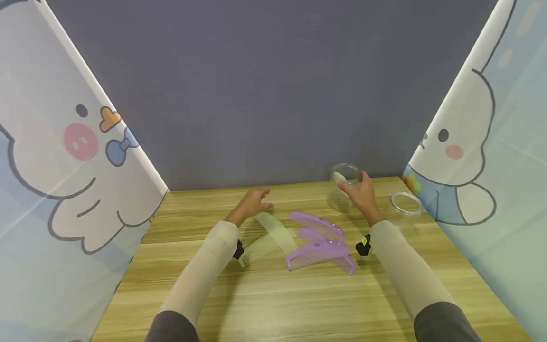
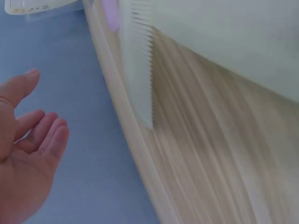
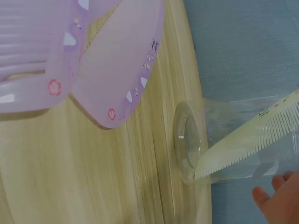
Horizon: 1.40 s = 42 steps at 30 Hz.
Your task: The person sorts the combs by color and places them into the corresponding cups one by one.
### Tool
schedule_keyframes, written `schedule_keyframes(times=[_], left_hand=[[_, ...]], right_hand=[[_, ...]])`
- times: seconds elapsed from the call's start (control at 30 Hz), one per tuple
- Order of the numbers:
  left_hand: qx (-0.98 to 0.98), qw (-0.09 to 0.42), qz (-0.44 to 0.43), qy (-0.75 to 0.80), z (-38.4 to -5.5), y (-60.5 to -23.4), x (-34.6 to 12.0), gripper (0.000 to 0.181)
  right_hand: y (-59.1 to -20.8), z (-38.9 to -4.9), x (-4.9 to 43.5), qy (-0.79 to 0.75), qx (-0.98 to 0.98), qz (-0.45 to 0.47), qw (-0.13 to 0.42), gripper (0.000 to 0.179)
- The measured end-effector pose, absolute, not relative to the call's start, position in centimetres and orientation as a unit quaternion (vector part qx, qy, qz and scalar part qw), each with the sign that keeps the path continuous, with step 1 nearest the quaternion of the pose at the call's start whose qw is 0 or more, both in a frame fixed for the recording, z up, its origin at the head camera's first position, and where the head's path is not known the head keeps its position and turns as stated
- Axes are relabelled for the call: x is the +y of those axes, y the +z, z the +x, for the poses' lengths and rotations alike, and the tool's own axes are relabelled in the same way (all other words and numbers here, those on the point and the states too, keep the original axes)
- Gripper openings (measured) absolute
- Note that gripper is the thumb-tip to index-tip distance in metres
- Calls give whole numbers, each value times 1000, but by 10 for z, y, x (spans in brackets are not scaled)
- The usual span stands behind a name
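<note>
In the head view my right hand (image 1: 362, 194) holds a clear plastic jar (image 1: 337, 202) at its upper right side, thumb across the front. A pale green comb (image 3: 254, 133) leans inside the jar, which stands upright. My left hand (image 1: 252, 205) hovers with relaxed, spread fingers just above the far end of the pale green combs (image 1: 278, 230), holding nothing; the left wrist view shows this hand (image 2: 32, 144) with its palm bare. Several purple combs (image 1: 316, 254) lie overlapped on the table between the two forearms.
A second clear container (image 1: 406, 204) with a pale rim stands to the right of my right hand. The wood-grain table (image 1: 273, 304) ends at a grey back panel (image 1: 273, 95). Cartoon-printed panels (image 1: 470, 142) flank both sides.
</note>
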<state>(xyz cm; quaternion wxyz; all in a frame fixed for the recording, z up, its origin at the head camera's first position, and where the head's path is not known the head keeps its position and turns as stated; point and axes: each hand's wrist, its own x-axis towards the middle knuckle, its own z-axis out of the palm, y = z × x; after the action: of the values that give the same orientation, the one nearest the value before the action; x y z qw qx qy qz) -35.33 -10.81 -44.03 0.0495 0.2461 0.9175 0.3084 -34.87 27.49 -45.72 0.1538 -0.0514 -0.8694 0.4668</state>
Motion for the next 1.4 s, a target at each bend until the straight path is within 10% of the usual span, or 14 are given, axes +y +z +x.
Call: schedule_keyframes(times=[0.73, 1.4], left_hand=[[933, 138, 236, 235, -342, -464, -136, 65], [934, 121, 295, 163, -349, -478, -126, 65]], right_hand=[[-457, -345, 275, 476, -866, -38, 148, 104], [-458, -344, 277, 459, -874, -44, 154, 103]])
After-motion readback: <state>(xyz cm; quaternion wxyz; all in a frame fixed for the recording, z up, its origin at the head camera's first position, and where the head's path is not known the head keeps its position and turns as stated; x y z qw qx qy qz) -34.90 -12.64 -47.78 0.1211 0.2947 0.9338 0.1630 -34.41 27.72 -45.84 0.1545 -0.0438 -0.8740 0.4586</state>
